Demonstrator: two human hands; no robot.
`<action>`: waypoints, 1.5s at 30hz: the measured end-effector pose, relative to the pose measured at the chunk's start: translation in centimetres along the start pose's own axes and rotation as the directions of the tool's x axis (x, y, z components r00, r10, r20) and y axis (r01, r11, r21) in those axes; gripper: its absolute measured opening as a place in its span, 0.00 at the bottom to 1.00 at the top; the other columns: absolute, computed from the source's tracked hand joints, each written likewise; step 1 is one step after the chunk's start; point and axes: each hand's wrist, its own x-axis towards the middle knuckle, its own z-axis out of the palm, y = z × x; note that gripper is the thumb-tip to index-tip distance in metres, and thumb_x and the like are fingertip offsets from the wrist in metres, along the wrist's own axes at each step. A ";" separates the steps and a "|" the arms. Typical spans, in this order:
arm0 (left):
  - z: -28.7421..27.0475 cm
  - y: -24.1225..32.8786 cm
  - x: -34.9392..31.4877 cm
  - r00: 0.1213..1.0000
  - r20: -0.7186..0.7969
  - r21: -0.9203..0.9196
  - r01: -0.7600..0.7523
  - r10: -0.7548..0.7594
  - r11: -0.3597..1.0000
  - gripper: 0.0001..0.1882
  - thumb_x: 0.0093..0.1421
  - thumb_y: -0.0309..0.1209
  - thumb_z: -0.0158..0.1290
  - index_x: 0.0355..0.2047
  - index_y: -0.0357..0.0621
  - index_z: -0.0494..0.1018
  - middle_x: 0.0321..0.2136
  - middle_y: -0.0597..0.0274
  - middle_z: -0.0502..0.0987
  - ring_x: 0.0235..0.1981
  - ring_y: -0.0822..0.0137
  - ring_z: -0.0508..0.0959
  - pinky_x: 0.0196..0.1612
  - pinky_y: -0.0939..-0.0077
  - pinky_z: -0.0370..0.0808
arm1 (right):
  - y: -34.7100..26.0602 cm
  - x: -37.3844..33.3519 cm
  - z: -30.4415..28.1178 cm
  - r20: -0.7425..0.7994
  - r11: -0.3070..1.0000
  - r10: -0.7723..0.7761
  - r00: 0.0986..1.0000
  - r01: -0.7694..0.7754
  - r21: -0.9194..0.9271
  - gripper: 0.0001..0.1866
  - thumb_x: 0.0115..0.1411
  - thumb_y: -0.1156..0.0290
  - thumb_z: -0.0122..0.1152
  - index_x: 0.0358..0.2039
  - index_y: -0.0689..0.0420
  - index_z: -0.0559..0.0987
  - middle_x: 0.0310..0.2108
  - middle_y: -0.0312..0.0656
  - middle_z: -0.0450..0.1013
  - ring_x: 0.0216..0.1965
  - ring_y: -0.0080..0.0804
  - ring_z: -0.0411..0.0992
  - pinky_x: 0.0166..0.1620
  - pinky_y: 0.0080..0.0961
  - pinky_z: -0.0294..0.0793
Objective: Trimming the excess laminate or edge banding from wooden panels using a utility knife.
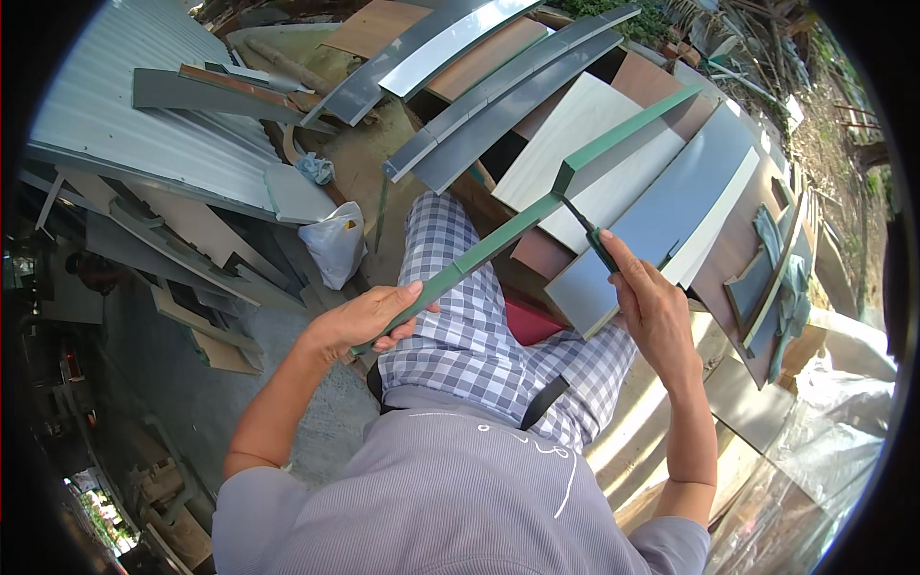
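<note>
My left hand (374,314) is wrapped round the near end of a long, narrow green strip (498,236), which slants over my lap toward the far right. Partway along, the strip shows a sharp bend or break, and a further green length (623,126) runs on from there. My right hand (654,311) grips a slim tool (600,249) with a green and black handle and a thin dark shaft. It looks like a screwdriver, though its exact kind is unclear. The shaft's tip meets the strip at the bend.
Grey panels (661,206) and a pale board (575,144) lie ahead of my knees. On the left are a corrugated metal sheet (125,86), a white plastic bag (335,244) and stacked boards (206,331). A greenish cloth (792,292) hangs at the right, near clear plastic sheeting (834,422).
</note>
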 end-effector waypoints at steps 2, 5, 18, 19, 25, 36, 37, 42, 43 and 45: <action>0.4 -0.2 -0.1 1.000 -0.014 -0.007 -0.007 0.007 1.000 0.31 0.68 0.52 0.29 0.48 0.36 0.68 0.15 0.73 0.60 0.13 0.81 0.58 0.16 0.85 0.59 | 0.0 0.3 -0.6 -0.096 0.999 0.047 0.994 -0.046 0.003 0.26 0.59 0.74 0.54 0.58 0.39 0.67 0.22 0.40 0.71 0.19 0.35 0.70 0.22 0.33 0.71; 0.8 -0.5 -0.1 1.000 -0.025 -0.005 -0.007 0.007 1.000 0.31 0.68 0.52 0.29 0.48 0.35 0.68 0.15 0.73 0.60 0.13 0.81 0.59 0.15 0.85 0.59 | -0.2 0.8 -1.3 -0.057 0.994 0.109 0.992 -0.109 0.008 0.26 0.60 0.75 0.53 0.58 0.40 0.67 0.23 0.43 0.71 0.23 0.35 0.71 0.27 0.35 0.70; 1.5 -1.1 0.0 0.998 -0.039 -0.010 -0.040 0.039 0.999 0.34 0.67 0.54 0.31 0.47 0.31 0.68 0.14 0.71 0.60 0.12 0.81 0.60 0.15 0.85 0.59 | 0.1 1.5 0.1 -0.107 0.991 0.096 0.990 -0.106 -0.087 0.29 0.59 0.75 0.54 0.60 0.36 0.65 0.19 0.39 0.68 0.18 0.34 0.68 0.23 0.35 0.70; 1.6 -1.2 0.0 0.998 -0.042 -0.011 -0.049 0.048 0.999 0.34 0.67 0.54 0.31 0.47 0.31 0.69 0.14 0.71 0.60 0.12 0.81 0.60 0.15 0.85 0.59 | 0.2 1.5 0.2 -0.104 0.991 0.098 0.990 -0.107 -0.085 0.29 0.59 0.75 0.54 0.60 0.36 0.65 0.19 0.39 0.68 0.18 0.34 0.68 0.23 0.35 0.70; 1.7 -1.7 0.4 0.998 -0.044 0.010 -0.050 0.050 0.999 0.33 0.68 0.53 0.29 0.47 0.33 0.68 0.14 0.72 0.61 0.12 0.81 0.59 0.15 0.86 0.59 | 0.6 1.5 0.8 -0.090 0.986 0.110 0.990 -0.120 -0.118 0.29 0.59 0.75 0.54 0.60 0.35 0.64 0.20 0.39 0.69 0.19 0.34 0.69 0.22 0.34 0.70; 1.7 -1.9 0.6 0.997 -0.054 -0.023 -0.052 0.051 0.998 0.34 0.67 0.54 0.32 0.47 0.31 0.69 0.14 0.71 0.60 0.12 0.80 0.60 0.15 0.85 0.59 | 2.3 1.3 3.2 0.014 0.990 0.101 0.995 -0.100 -0.095 0.26 0.60 0.73 0.52 0.58 0.37 0.67 0.21 0.43 0.70 0.21 0.38 0.71 0.24 0.37 0.69; 1.8 -1.9 0.7 0.997 -0.057 -0.031 -0.048 0.046 0.998 0.34 0.67 0.55 0.32 0.47 0.31 0.69 0.14 0.71 0.60 0.12 0.80 0.60 0.15 0.85 0.59 | 2.3 1.3 3.0 0.015 0.990 0.102 0.995 -0.100 -0.097 0.26 0.60 0.73 0.52 0.58 0.37 0.67 0.21 0.43 0.70 0.21 0.38 0.71 0.24 0.37 0.69; 1.7 -2.3 0.5 0.998 -0.054 -0.042 -0.043 0.040 0.998 0.34 0.66 0.55 0.32 0.47 0.31 0.68 0.14 0.71 0.60 0.12 0.81 0.60 0.15 0.85 0.59 | 1.2 1.8 2.0 0.294 0.858 0.373 0.880 -0.448 0.252 0.22 0.66 0.70 0.43 0.60 0.41 0.65 0.21 0.39 0.69 0.17 0.22 0.67 0.26 0.26 0.71; 1.7 -2.4 0.6 0.998 -0.050 -0.044 -0.044 0.042 0.998 0.35 0.66 0.55 0.33 0.47 0.31 0.68 0.14 0.71 0.60 0.12 0.81 0.59 0.15 0.85 0.59 | 1.2 1.9 2.0 0.297 0.859 0.371 0.880 -0.446 0.250 0.22 0.66 0.70 0.43 0.60 0.41 0.65 0.21 0.39 0.69 0.17 0.22 0.67 0.26 0.26 0.71; 1.6 -2.5 0.6 0.998 -0.050 -0.042 -0.048 0.046 0.998 0.35 0.66 0.56 0.33 0.47 0.31 0.68 0.14 0.71 0.60 0.12 0.81 0.60 0.15 0.85 0.59 | 1.2 1.9 2.0 0.317 0.796 0.400 0.860 -0.498 0.344 0.21 0.66 0.67 0.44 0.59 0.41 0.66 0.19 0.40 0.69 0.15 0.25 0.67 0.25 0.28 0.71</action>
